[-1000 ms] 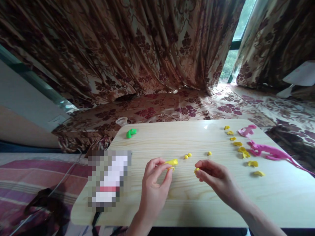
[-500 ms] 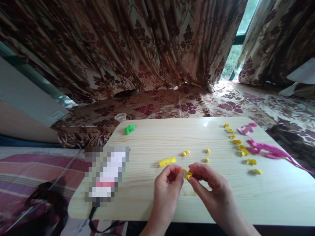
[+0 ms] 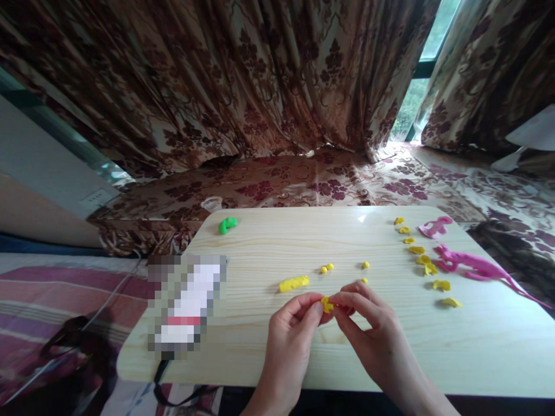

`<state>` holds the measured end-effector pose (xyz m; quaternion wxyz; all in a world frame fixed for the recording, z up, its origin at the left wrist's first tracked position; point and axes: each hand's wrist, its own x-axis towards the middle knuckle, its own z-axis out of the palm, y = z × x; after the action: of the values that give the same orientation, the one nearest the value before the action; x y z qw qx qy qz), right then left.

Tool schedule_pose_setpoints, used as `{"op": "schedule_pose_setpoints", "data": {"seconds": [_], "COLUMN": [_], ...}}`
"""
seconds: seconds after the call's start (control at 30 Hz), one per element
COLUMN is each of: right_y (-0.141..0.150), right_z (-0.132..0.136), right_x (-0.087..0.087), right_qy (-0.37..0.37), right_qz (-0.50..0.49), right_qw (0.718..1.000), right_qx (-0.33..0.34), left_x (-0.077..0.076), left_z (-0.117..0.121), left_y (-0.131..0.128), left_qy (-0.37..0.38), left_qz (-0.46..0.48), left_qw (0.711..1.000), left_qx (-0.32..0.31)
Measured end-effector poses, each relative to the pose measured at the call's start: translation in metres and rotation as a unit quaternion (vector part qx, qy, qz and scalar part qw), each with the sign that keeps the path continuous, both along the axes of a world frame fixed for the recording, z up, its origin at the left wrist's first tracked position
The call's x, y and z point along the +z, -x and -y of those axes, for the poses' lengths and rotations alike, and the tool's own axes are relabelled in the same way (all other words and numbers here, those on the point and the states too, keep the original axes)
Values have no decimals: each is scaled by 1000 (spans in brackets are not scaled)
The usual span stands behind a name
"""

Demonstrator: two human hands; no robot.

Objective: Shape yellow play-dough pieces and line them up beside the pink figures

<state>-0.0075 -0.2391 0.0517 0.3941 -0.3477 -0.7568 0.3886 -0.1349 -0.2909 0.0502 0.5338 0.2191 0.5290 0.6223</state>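
Observation:
Between both hands, above the table, is a small shaped piece of yellow modelling clay. My left hand pinches its left side between thumb and forefinger. The thumb and fingertips of my right hand close on its right side. Just beyond my left hand lies a thick yellow clay roll. Several little yellow clay balls rest past my fingertips, one partly hidden behind my right hand. To the right runs a row of shaped yellow clay pieces, some curled and petal-like.
Pink clay figures lie at the table's right side. A green clay piece sits at the far left corner. Nearer on the left is a blurred-out flat object with a black strap. The pale wooden table has rounded corners, with patterned curtains behind.
My right fingers have closed in and shifted over the yellow clay piece, which has turned slightly between my hands. The other clay pieces stay where they were.

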Motion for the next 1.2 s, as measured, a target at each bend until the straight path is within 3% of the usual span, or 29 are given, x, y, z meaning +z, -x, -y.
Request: {"op": "schedule_pose_setpoints", "data": {"seconds": [0.23, 0.43, 0.53, 0.77, 0.87, 1.1, 1.2], "right_y": [-1, -7, -8, -8, -7, -9, -12], "right_z": [1, -1, -2, 2, 2, 2, 2], "right_x": [1, 3, 3, 5, 6, 2, 0], "right_qy": [-117, -23, -25, -175, -200, -131, -167], "right_qz": [62, 13, 26, 103, 129, 58, 56], "right_qw": [991, 999, 999, 979, 971, 990, 984], "right_qx": [-13, -20, -16, -6, -8, 11, 2], "left_x": [8, 1, 1, 2, 2, 6, 7], "left_z": [-4, -5, -4, -4, -4, -6, -8], "left_y": [-5, 0, 0, -2, -3, -1, 1], "left_qy": [18, 5, -1, -3, 4, 15, 37], "left_qz": [-1, 23, 10, -68, -82, 67, 121], "left_qw": [999, 999, 1000, 997, 996, 997, 992], "left_qx": [36, 24, 23, 35, 35, 35, 18]}}
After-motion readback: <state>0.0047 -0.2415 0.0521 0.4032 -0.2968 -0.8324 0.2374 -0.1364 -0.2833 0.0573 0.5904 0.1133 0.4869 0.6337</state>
